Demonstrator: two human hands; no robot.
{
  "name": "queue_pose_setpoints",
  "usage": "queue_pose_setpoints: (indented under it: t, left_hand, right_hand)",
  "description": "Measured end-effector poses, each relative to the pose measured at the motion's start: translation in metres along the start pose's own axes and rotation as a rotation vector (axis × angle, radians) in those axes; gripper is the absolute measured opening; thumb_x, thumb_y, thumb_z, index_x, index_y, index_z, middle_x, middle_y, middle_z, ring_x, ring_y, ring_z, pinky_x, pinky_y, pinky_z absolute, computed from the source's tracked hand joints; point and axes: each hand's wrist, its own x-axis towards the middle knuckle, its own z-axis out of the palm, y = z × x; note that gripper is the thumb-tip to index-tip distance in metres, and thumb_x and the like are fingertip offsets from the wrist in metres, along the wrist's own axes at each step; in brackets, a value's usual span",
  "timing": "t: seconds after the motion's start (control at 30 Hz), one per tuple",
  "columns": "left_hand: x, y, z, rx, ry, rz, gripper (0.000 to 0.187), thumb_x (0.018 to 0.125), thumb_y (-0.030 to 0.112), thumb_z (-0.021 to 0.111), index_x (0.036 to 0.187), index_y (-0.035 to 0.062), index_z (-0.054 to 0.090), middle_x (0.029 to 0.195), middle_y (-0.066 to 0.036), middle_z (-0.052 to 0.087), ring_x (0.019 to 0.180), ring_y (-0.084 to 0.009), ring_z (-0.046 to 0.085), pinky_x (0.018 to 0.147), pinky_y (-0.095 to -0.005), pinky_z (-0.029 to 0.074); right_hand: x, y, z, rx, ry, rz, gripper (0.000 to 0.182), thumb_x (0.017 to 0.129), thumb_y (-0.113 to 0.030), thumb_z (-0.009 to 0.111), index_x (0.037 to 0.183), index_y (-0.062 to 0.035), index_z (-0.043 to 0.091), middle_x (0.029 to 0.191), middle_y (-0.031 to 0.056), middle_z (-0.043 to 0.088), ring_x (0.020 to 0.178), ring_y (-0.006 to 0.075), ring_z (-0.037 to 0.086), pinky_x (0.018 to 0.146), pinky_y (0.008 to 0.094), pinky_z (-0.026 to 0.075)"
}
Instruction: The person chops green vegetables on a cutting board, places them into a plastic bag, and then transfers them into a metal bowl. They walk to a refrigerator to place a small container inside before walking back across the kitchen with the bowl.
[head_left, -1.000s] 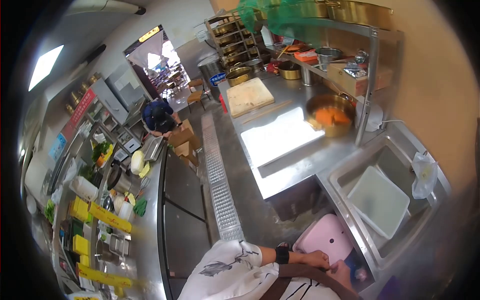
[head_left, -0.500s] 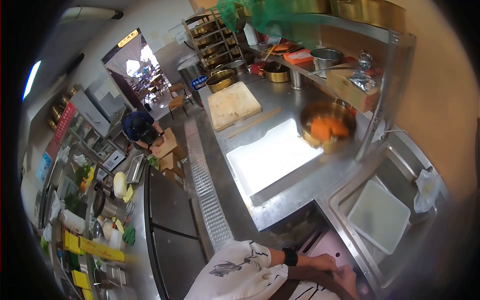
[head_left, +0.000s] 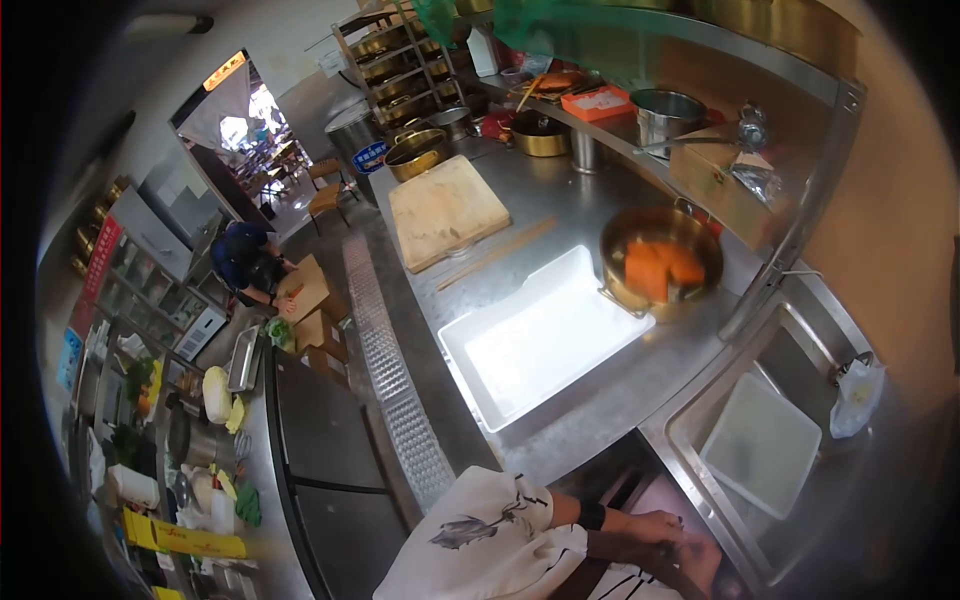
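Observation:
Low at the right, my left hand (head_left: 652, 527), with a dark band on its wrist, is closed and meets my right hand (head_left: 698, 556). The fingers of both are bent together in front of my body. What they pinch is too small and dark to make out. A brown strap-like band (head_left: 618, 547) runs across my patterned white clothing just below them. Beyond the hands, a white plastic tray (head_left: 520, 345) lies on the steel counter (head_left: 590, 425). Beside it stands a brass-coloured pot (head_left: 625, 225) with orange chunks (head_left: 660, 268) inside.
A sink (head_left: 760, 350) at the right holds a pale rectangular lid or tray (head_left: 762, 445). Farther along the counter are a cutting board (head_left: 450, 212) and several pots. A shelf overhangs it. Across the aisle, a person (head_left: 245, 262) bends over cardboard boxes (head_left: 312, 290).
My view has shifted slightly, so the counter and aisle sit a little farther left. My hands stay together and have moved only slightly.

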Motion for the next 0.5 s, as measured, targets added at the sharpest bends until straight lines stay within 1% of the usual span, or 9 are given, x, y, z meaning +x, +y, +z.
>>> queue_pose_setpoints:
  t: [0.03, 0.07, 0.17, 0.23, 0.33, 0.37, 0.43, 0.47, 0.5]
  left_hand:
    - [0.005, -0.003, 0.003, -0.069, -0.005, 0.006, 0.038, 0.082, 0.038, 0.057, 0.086, 0.0005, 0.059, 0.076, -0.007, 0.061, 0.071, -0.0142, 0.056, 0.061, -0.0275, 0.044]
    - [0.011, -0.005, 0.006, -0.137, -0.009, 0.014, 0.039, 0.084, 0.039, 0.056, 0.087, 0.0005, 0.059, 0.075, -0.007, 0.061, 0.07, -0.0141, 0.056, 0.06, -0.0277, 0.044]
    - [0.023, -0.01, 0.009, -0.028, -0.029, 0.067, 0.034, 0.086, 0.035, 0.053, 0.088, 0.0009, 0.058, 0.075, -0.006, 0.061, 0.068, -0.0129, 0.056, 0.059, -0.0274, 0.044]
    - [0.024, -0.004, 0.01, -0.01, -0.082, 0.032, 0.03, 0.087, 0.033, 0.054, 0.092, 0.0033, 0.056, 0.081, -0.003, 0.059, 0.072, -0.0113, 0.054, 0.062, -0.0256, 0.044]
    - [0.035, -0.006, 0.015, 0.09, -0.073, 0.035, 0.028, 0.088, 0.032, 0.053, 0.095, 0.0049, 0.055, 0.084, -0.003, 0.058, 0.074, -0.0107, 0.053, 0.063, -0.0254, 0.044]
    - [0.035, -0.004, 0.018, 0.081, -0.069, 0.029, 0.028, 0.088, 0.032, 0.052, 0.096, 0.005, 0.055, 0.084, -0.003, 0.058, 0.073, -0.0108, 0.054, 0.063, -0.0257, 0.044]
    - [0.031, 0.003, 0.029, 0.071, -0.068, 0.033, 0.028, 0.088, 0.033, 0.05, 0.095, 0.006, 0.056, 0.08, -0.002, 0.057, 0.069, -0.011, 0.053, 0.061, -0.0256, 0.043]
    - [0.031, 0.005, 0.034, -0.008, -0.072, 0.012, 0.027, 0.088, 0.032, 0.05, 0.095, 0.0064, 0.057, 0.079, -0.002, 0.057, 0.068, -0.0109, 0.052, 0.06, -0.0251, 0.043]
    - [0.032, 0.006, 0.04, -0.087, -0.076, -0.008, 0.027, 0.088, 0.032, 0.05, 0.094, 0.0069, 0.057, 0.078, -0.002, 0.057, 0.066, -0.0108, 0.052, 0.06, -0.0247, 0.042]
  right_hand:
    - [0.001, -0.003, 0.0, 0.118, 0.029, 0.094, 0.012, 0.075, -0.005, 0.063, 0.079, 0.0046, 0.057, 0.069, 0.0112, 0.06, 0.057, 0.0159, 0.06, 0.052, 0.0284, 0.05]
    - [0.002, -0.006, -0.004, 0.096, 0.035, 0.101, 0.011, 0.076, -0.004, 0.062, 0.079, 0.0046, 0.057, 0.068, 0.0111, 0.06, 0.057, 0.0161, 0.06, 0.05, 0.0285, 0.05]
    - [0.007, -0.015, -0.014, 0.007, 0.036, 0.139, 0.008, 0.078, -0.003, 0.059, 0.078, 0.004, 0.057, 0.064, 0.0103, 0.058, 0.057, 0.0165, 0.06, 0.048, 0.029, 0.05]
    - [0.004, -0.027, -0.022, -0.089, 0.017, 0.199, 0.008, 0.079, -0.005, 0.058, 0.077, 0.0027, 0.058, 0.062, 0.0094, 0.058, 0.057, 0.0162, 0.06, 0.048, 0.0295, 0.05]
    - [-0.004, -0.059, -0.04, 0.106, -0.133, 0.284, 0.016, 0.081, -0.013, 0.061, 0.09, -0.0001, 0.062, 0.076, 0.0101, 0.063, 0.063, 0.0162, 0.06, 0.057, 0.0281, 0.049]
    - [-0.005, -0.059, -0.043, 0.176, -0.106, 0.299, 0.016, 0.082, -0.013, 0.06, 0.089, 0.0019, 0.062, 0.074, 0.0096, 0.062, 0.062, 0.016, 0.059, 0.055, 0.0275, 0.048]
    - [-0.004, -0.054, -0.053, 0.113, -0.125, 0.306, 0.015, 0.082, -0.012, 0.06, 0.09, 0.0011, 0.061, 0.075, 0.0094, 0.062, 0.063, 0.0155, 0.059, 0.056, 0.0274, 0.048]
    - [-0.004, -0.052, -0.059, 0.081, -0.133, 0.312, 0.015, 0.082, -0.011, 0.06, 0.091, 0.0006, 0.061, 0.076, 0.0092, 0.063, 0.064, 0.0152, 0.059, 0.057, 0.0273, 0.048]
    - [-0.005, -0.048, -0.064, 0.057, -0.178, 0.214, 0.014, 0.083, -0.012, 0.06, 0.091, 0.0001, 0.06, 0.076, 0.0082, 0.062, 0.065, 0.0147, 0.059, 0.057, 0.0277, 0.048]
